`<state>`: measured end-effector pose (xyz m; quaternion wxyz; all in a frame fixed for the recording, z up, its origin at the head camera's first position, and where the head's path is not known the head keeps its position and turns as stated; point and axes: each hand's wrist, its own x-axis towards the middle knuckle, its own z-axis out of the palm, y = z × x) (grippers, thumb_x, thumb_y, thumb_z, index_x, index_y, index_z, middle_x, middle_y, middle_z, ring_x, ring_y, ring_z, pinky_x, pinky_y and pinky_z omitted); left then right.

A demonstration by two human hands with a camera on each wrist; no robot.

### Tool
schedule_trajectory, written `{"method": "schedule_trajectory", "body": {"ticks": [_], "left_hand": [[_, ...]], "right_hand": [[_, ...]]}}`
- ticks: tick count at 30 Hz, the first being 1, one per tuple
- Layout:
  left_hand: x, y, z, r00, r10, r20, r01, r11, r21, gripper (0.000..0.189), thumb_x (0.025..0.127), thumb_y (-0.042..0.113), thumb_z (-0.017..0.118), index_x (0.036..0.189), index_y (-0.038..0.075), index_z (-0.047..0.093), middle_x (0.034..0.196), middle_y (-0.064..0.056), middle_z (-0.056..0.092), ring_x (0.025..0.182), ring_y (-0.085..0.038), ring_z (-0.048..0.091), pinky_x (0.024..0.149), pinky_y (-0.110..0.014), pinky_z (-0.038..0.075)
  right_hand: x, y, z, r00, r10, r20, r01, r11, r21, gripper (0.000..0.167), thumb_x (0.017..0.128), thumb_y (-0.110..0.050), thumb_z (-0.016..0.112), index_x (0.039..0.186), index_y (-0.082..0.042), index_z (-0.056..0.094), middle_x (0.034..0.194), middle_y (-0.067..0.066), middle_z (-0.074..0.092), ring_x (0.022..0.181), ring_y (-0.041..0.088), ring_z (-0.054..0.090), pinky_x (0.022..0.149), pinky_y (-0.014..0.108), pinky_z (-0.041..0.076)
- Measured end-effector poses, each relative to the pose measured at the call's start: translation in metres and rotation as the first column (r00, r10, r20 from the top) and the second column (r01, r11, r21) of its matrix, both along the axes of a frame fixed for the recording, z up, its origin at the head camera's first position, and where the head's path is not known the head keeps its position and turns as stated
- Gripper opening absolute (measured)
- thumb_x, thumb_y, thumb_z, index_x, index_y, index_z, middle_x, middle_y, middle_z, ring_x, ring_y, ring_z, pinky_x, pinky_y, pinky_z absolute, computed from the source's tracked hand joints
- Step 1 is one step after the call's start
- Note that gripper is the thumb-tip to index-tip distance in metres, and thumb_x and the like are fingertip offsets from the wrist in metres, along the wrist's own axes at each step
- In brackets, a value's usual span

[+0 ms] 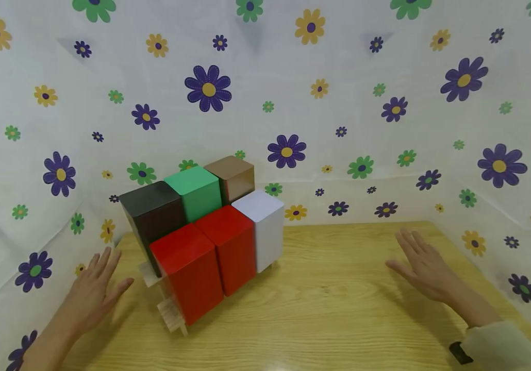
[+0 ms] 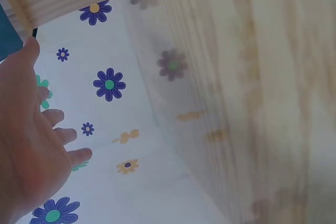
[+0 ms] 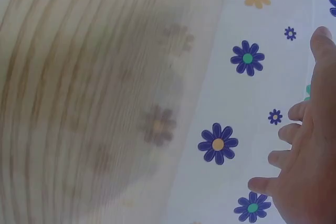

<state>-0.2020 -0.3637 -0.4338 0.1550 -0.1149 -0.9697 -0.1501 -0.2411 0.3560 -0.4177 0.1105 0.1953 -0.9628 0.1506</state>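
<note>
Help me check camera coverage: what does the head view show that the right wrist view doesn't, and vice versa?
Only head: six box-shaped blocks (black, green, brown, white, two red) on a pale wooden stand, the person's left hand, and a pale sleeve.
Only right wrist: distinct flower reflections in the pale wood-grain tabletop.
Both: that tabletop, the right hand, and the white flower-print cloth.

No legible txt, nos. or labels — all 3 views.

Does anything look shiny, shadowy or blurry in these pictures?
Head view: tops of the red boxes brighter than their sides, a soft shadow on the table by the right arm; both wrist views: flowers mirrored faintly, blurred, in the table.
</note>
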Motion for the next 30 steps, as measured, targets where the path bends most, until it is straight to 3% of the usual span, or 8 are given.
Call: {"method": "schedule_trajectory", "body": {"ticks": [7, 15, 16, 18, 22, 25, 28, 30], "left_hand": [[0.008, 0.007, 0.007, 0.997, -0.05, 0.062, 0.032, 0.965, 0.259, 0.069, 0.102, 0.032, 0.046, 0.154, 0.009, 0.007, 0.155, -0.026, 0.007, 0.137, -0.052, 0.01, 0.103, -0.069, 0.011], [0.013, 0.024, 0.016, 0.996, -0.017, 0.085, -0.015, 0.932, 0.362, 0.063, 0.103, 0.031, 0.044, 0.154, 0.007, 0.014, 0.147, -0.03, 0.03, 0.124, -0.054, 0.037, 0.088, -0.068, 0.036], [0.014, 0.026, 0.017, 0.997, -0.021, 0.08, -0.01, 0.927, 0.375, 0.063, 0.103, 0.031, 0.044, 0.153, 0.008, 0.015, 0.147, -0.029, 0.031, 0.123, -0.052, 0.039, 0.089, -0.066, 0.036], [0.015, 0.031, 0.019, 0.997, -0.037, 0.066, 0.006, 0.912, 0.411, 0.062, 0.103, 0.029, 0.045, 0.153, 0.007, 0.016, 0.148, -0.026, 0.031, 0.123, -0.049, 0.041, 0.097, -0.045, 0.043], [0.02, 0.037, 0.019, 0.996, -0.049, 0.075, 0.006, 0.868, 0.496, 0.061, 0.103, 0.027, 0.045, 0.153, 0.005, 0.016, 0.147, -0.025, 0.033, 0.122, -0.006, 0.048, 0.085, -0.005, 0.039], [0.024, 0.041, 0.018, 0.99, -0.062, 0.124, -0.021, 0.818, 0.576, 0.063, 0.104, 0.03, 0.042, 0.153, 0.004, 0.013, 0.146, -0.025, 0.032, 0.106, 0.019, 0.04, 0.08, -0.002, 0.038], [0.028, 0.044, 0.021, 0.982, -0.082, 0.168, -0.045, 0.768, 0.638, 0.066, 0.104, 0.033, 0.04, 0.153, 0.004, 0.008, 0.147, -0.026, 0.029, 0.102, 0.02, 0.044, 0.079, -0.004, 0.041], [0.029, 0.047, 0.022, 0.98, -0.086, 0.182, -0.056, 0.75, 0.659, 0.068, 0.103, 0.034, 0.041, 0.153, 0.003, 0.007, 0.147, -0.027, 0.029, 0.101, 0.018, 0.047, 0.079, -0.004, 0.042]], "right_hand": [[0.0, -0.016, 0.006, 0.997, 0.038, 0.064, -0.032, 0.995, -0.092, 0.076, 0.101, -0.037, 0.047, 0.151, 0.004, 0.008, 0.154, 0.029, 0.008, 0.141, 0.044, 0.001, 0.109, 0.064, 0.005], [0.001, -0.037, 0.008, 0.99, 0.069, 0.12, -0.046, 0.981, -0.19, 0.073, 0.101, -0.037, 0.046, 0.153, -0.002, 0.009, 0.154, 0.027, 0.011, 0.138, 0.048, 0.011, 0.105, 0.068, 0.015], [0.001, -0.04, 0.009, 0.99, 0.076, 0.123, -0.05, 0.978, -0.201, 0.072, 0.101, -0.036, 0.046, 0.153, -0.002, 0.009, 0.154, 0.026, 0.012, 0.138, 0.048, 0.012, 0.104, 0.068, 0.016], [0.002, -0.046, 0.01, 0.988, 0.088, 0.127, -0.058, 0.972, -0.226, 0.07, 0.102, -0.035, 0.046, 0.153, -0.002, 0.011, 0.154, 0.027, 0.014, 0.138, 0.049, 0.014, 0.104, 0.068, 0.017], [0.004, -0.06, 0.013, 0.982, 0.124, 0.145, -0.073, 0.945, -0.318, 0.064, 0.102, -0.032, 0.045, 0.152, -0.002, 0.017, 0.151, 0.025, 0.023, 0.133, 0.047, 0.026, 0.1, 0.068, 0.026], [0.005, -0.071, 0.014, 0.976, 0.164, 0.142, -0.096, 0.913, -0.397, 0.057, 0.103, -0.029, 0.044, 0.15, -0.004, 0.023, 0.147, 0.021, 0.033, 0.127, 0.042, 0.039, 0.094, 0.065, 0.036], [0.004, -0.082, 0.016, 0.97, 0.204, 0.132, -0.125, 0.886, -0.447, 0.053, 0.103, -0.026, 0.044, 0.15, -0.007, 0.028, 0.144, 0.015, 0.041, 0.123, 0.034, 0.045, 0.094, 0.06, 0.039], [0.003, -0.09, 0.018, 0.963, 0.231, 0.142, -0.138, 0.869, -0.476, 0.051, 0.104, -0.026, 0.043, 0.15, -0.009, 0.029, 0.143, 0.012, 0.043, 0.123, 0.032, 0.046, 0.095, 0.059, 0.038]]}}
